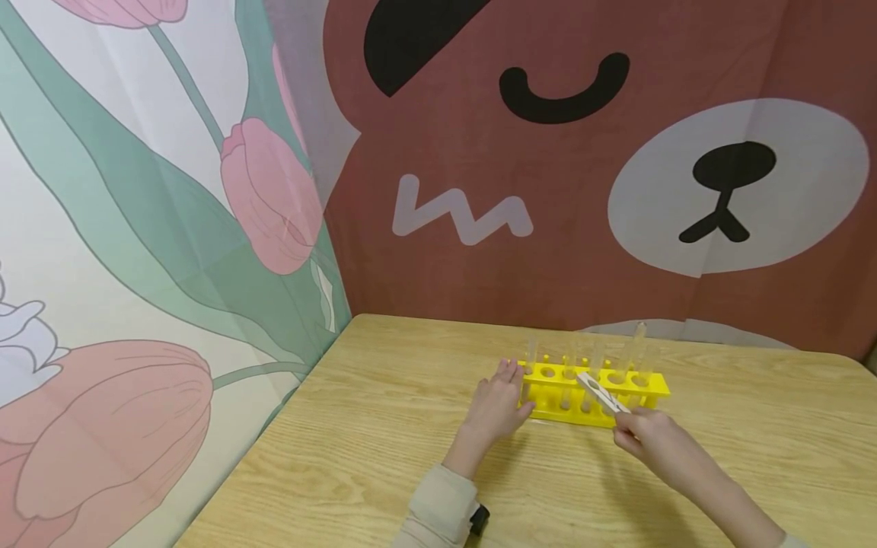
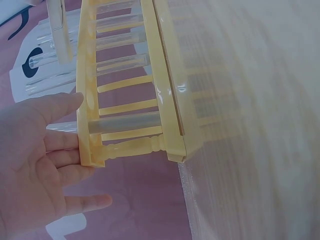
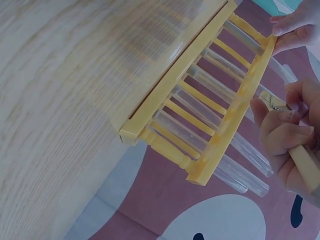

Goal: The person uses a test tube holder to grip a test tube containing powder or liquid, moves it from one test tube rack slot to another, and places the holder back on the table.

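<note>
A yellow test tube rack [image 1: 562,416] stands upright on the table, with several clear test tubes [image 2: 120,62] in its holes. My left hand [image 1: 495,403] holds the left end of the rack's top plate, thumb on one side and fingers on the other in the left wrist view. In my right hand [image 1: 661,438] is a wooden test tube clamp [image 1: 601,393], its handle gripped by curled fingers [image 3: 285,130]. The clamp's front end lies above the rack's front edge, close to the middle tubes. Whether it touches a tube, I cannot tell.
Wood-grain tabletop [image 1: 329,457] extends around the rack. Behind the table hangs a brown bear-print cloth [image 1: 438,281], and a tulip-print cloth [image 1: 171,297] hangs at the left. A small black object [image 1: 479,520] sits at the left wrist.
</note>
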